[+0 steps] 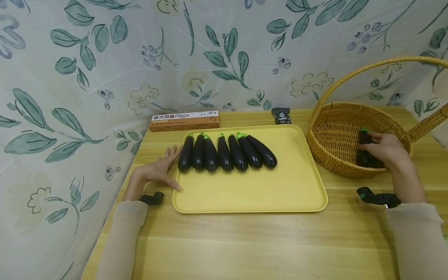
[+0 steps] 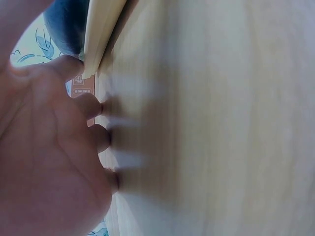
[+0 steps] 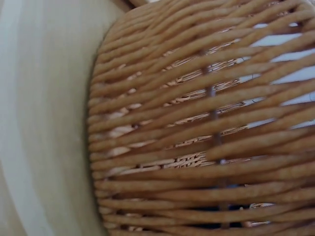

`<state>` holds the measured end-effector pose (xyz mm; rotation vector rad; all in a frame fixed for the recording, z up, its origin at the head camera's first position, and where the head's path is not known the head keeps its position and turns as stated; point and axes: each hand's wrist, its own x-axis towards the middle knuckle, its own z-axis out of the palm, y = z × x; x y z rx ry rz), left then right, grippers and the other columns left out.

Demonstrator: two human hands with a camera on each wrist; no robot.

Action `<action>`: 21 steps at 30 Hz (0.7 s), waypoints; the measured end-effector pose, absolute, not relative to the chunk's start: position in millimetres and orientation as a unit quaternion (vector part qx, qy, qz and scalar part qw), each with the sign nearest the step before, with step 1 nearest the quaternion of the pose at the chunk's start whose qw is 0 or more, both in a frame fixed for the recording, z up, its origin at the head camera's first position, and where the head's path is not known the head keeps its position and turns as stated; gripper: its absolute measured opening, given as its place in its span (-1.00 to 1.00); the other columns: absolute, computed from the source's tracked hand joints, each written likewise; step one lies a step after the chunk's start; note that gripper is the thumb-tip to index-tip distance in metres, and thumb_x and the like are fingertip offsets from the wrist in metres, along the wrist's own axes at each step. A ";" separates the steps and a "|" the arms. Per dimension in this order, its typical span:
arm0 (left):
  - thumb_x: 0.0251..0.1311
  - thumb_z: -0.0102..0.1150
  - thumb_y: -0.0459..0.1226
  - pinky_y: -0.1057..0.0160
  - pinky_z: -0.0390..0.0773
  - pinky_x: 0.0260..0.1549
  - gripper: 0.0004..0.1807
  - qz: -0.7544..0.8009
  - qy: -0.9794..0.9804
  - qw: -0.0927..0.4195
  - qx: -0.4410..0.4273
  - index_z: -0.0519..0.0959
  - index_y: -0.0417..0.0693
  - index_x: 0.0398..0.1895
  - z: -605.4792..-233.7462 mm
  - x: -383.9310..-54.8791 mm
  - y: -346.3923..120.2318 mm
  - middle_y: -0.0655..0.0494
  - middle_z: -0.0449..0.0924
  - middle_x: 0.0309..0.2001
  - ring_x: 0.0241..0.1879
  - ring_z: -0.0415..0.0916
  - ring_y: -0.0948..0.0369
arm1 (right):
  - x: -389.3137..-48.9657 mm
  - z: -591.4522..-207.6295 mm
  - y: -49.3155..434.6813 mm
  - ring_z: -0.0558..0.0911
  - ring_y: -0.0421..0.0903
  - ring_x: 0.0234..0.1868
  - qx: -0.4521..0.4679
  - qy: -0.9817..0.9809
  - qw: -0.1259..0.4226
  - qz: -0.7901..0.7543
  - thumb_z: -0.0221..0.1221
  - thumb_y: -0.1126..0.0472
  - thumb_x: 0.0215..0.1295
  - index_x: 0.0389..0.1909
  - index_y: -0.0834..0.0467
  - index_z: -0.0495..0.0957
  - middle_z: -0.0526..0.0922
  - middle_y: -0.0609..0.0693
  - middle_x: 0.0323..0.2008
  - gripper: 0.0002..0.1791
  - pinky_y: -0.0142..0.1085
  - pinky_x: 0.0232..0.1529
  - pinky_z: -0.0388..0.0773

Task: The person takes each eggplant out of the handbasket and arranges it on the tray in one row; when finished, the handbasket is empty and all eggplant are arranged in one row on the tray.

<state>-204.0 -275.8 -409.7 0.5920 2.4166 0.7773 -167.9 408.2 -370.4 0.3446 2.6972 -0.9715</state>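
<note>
Several glossy dark eggplants (image 1: 225,155) with green stems lie side by side in a row on the yellow tray (image 1: 245,192). My left hand (image 1: 157,169) rests at the tray's left edge with its fingers spread, beside the leftmost eggplant. In the left wrist view, the fingertips of that hand (image 2: 54,137) touch the tabletop. Over at the right, my right hand (image 1: 386,149) reaches into the wicker basket (image 1: 332,155) and grips an eggplant (image 1: 363,140) by its upper part. Dark purple shows below it, partly hidden by the hand. The basket's weave (image 3: 197,123) hides this hand in the right wrist view.
A pasta box (image 1: 184,121) lies behind the tray at the left. Behind the tray's back right stands a small black packet (image 1: 281,116). The basket's tall arched handle (image 1: 350,76) rises over the right side. Patterned cloth (image 1: 224,58) hangs behind the wooden table (image 1: 245,245).
</note>
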 end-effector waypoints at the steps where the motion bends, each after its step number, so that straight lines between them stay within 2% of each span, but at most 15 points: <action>1: -0.15 0.68 0.07 -0.48 -0.58 0.48 0.62 0.288 0.894 0.264 0.220 -0.46 0.06 0.69 -409.4 -203.8 -275.5 -0.26 -0.75 0.63 0.59 -0.85 -0.24 | -168.0 -371.0 408.5 0.37 0.48 0.24 0.115 0.926 0.124 -0.337 0.00 -0.10 0.57 0.62 0.29 -0.30 -0.14 0.67 0.49 -0.05 0.11 0.05 0.60; 3: -0.14 0.69 0.05 -0.48 -0.59 0.48 0.62 0.290 0.893 0.263 0.222 -0.46 0.05 0.69 -408.8 -203.4 -274.7 -0.27 -0.74 0.63 0.59 -0.85 -0.25 | -167.9 -372.0 408.4 0.53 0.19 -0.16 0.103 0.928 0.110 -0.340 0.02 -0.05 0.57 0.62 0.30 -0.21 0.01 0.68 0.47 -0.10 -0.16 -0.27 0.52; 6: -0.13 0.68 0.03 -0.48 -0.58 0.48 0.61 0.292 0.892 0.263 0.222 -0.45 0.05 0.69 -408.4 -203.0 -274.5 -0.27 -0.74 0.63 0.59 -0.85 -0.25 | -168.3 -372.5 406.1 0.24 -0.18 -0.61 0.083 0.922 0.104 -0.364 -0.01 0.08 0.59 0.62 0.31 -0.11 0.05 0.66 0.47 -0.21 -0.30 -0.58 0.28; 8: -0.13 0.69 0.02 -0.49 -0.57 0.48 0.61 0.295 0.891 0.264 0.222 -0.45 0.04 0.69 -408.5 -202.8 -274.6 -0.27 -0.74 0.63 0.59 -0.84 -0.26 | -168.8 -371.6 404.0 0.07 -0.27 -0.71 0.073 0.915 0.109 -0.382 0.00 0.10 0.60 0.63 0.26 -0.10 0.03 0.63 0.50 -0.23 -0.28 -0.66 0.20; 10: -0.13 0.69 0.02 -0.50 -0.56 0.47 0.61 0.296 0.890 0.265 0.222 -0.45 0.03 0.69 -408.8 -202.9 -275.1 -0.28 -0.74 0.63 0.58 -0.84 -0.27 | -169.5 -369.0 402.2 0.06 -0.29 -0.73 0.065 0.908 0.119 -0.398 0.01 0.06 0.61 0.65 0.20 -0.10 -0.05 0.60 0.53 -0.22 -0.29 -0.70 0.20; 11: -0.13 0.69 0.02 -0.50 -0.56 0.47 0.61 0.297 0.890 0.266 0.223 -0.45 0.03 0.69 -408.6 -202.8 -275.1 -0.29 -0.74 0.63 0.58 -0.84 -0.27 | -169.8 -367.3 401.2 0.06 -0.29 -0.73 0.064 0.905 0.120 -0.403 0.04 0.01 0.60 0.66 0.15 -0.10 -0.02 0.56 0.56 -0.20 -0.29 -0.70 0.21; 12: -0.13 0.69 0.03 -0.50 -0.56 0.47 0.61 0.297 0.890 0.265 0.223 -0.45 0.03 0.69 -408.7 -202.8 -275.2 -0.29 -0.74 0.62 0.58 -0.84 -0.27 | -170.2 -365.6 400.7 0.09 -0.30 -0.73 0.064 0.905 0.116 -0.403 0.09 -0.06 0.57 0.66 0.10 -0.08 0.18 0.49 0.52 -0.16 -0.29 -0.70 0.24; 13: -0.13 0.69 0.03 -0.50 -0.57 0.47 0.61 0.297 0.890 0.265 0.223 -0.46 0.03 0.69 -408.8 -202.9 -275.5 -0.29 -0.74 0.62 0.58 -0.84 -0.27 | -170.5 -363.5 400.0 0.10 -0.30 -0.73 0.064 0.904 0.115 -0.407 0.11 -0.12 0.55 0.67 0.04 -0.07 0.19 0.42 0.54 -0.14 -0.27 -0.69 0.23; 15: -0.14 0.69 0.03 -0.50 -0.58 0.47 0.62 0.297 0.889 0.265 0.224 -0.46 0.03 0.69 -408.8 -203.2 -275.5 -0.29 -0.75 0.62 0.58 -0.85 -0.27 | -170.7 -358.9 399.0 0.30 -0.41 -0.60 0.058 0.900 0.117 -0.416 0.12 -0.19 0.52 0.67 -0.06 -0.07 0.16 0.34 0.58 -0.12 -0.31 -0.53 0.52; 16: -0.14 0.69 0.03 -0.49 -0.59 0.47 0.62 0.296 0.890 0.266 0.223 -0.46 0.04 0.69 -409.1 -203.5 -275.6 -0.28 -0.75 0.62 0.58 -0.86 -0.26 | -170.6 -356.6 398.4 0.47 -0.38 -0.44 0.057 0.894 0.119 -0.429 0.12 -0.20 0.52 0.67 -0.10 -0.07 0.13 0.27 0.60 -0.12 -0.26 -0.30 0.68; 17: -0.14 0.69 0.04 -0.49 -0.59 0.47 0.62 0.296 0.890 0.266 0.222 -0.46 0.04 0.69 -409.3 -203.7 -275.5 -0.27 -0.75 0.62 0.58 -0.86 -0.26 | -170.4 -354.2 397.7 0.59 -0.32 -0.18 0.053 0.887 0.123 -0.441 0.12 -0.19 0.52 0.67 -0.12 -0.08 0.09 0.22 0.63 -0.13 -0.16 -0.02 0.72; 18: -0.15 0.69 0.05 -0.50 -0.59 0.47 0.62 0.296 0.889 0.267 0.223 -0.46 0.04 0.69 -409.7 -204.2 -275.8 -0.28 -0.76 0.62 0.58 -0.86 -0.27 | -170.0 -352.0 396.8 0.59 -0.23 0.12 0.051 0.882 0.126 -0.452 0.12 -0.18 0.52 0.67 -0.15 -0.09 0.01 0.18 0.66 -0.14 -0.02 0.26 0.63; 19: -0.15 0.69 0.06 -0.49 -0.59 0.47 0.62 0.296 0.889 0.268 0.222 -0.46 0.04 0.69 -409.9 -204.5 -275.7 -0.27 -0.76 0.62 0.58 -0.86 -0.26 | -169.5 -349.5 395.9 0.45 -0.12 0.39 0.044 0.873 0.133 -0.466 0.10 -0.15 0.54 0.68 -0.17 -0.11 -0.21 0.17 0.69 -0.15 0.12 0.44 0.45; 20: -0.15 0.68 0.06 -0.48 -0.59 0.48 0.62 0.295 0.890 0.268 0.222 -0.46 0.05 0.69 -410.0 -204.7 -275.4 -0.26 -0.76 0.62 0.58 -0.86 -0.25 | -169.0 -347.0 394.9 0.24 0.01 0.57 0.037 0.870 0.139 -0.472 0.08 -0.13 0.56 0.68 -0.19 -0.14 -0.25 0.16 0.70 -0.16 0.27 0.52 0.25; 21: -0.15 0.68 0.07 -0.48 -0.58 0.48 0.62 0.293 0.891 0.268 0.221 -0.46 0.06 0.69 -410.0 -204.9 -275.1 -0.26 -0.75 0.63 0.58 -0.85 -0.24 | -168.1 -344.5 394.0 0.07 0.18 0.63 0.029 0.868 0.143 -0.475 0.07 -0.11 0.57 0.68 -0.21 -0.17 -0.29 0.17 0.69 -0.16 0.39 0.50 0.10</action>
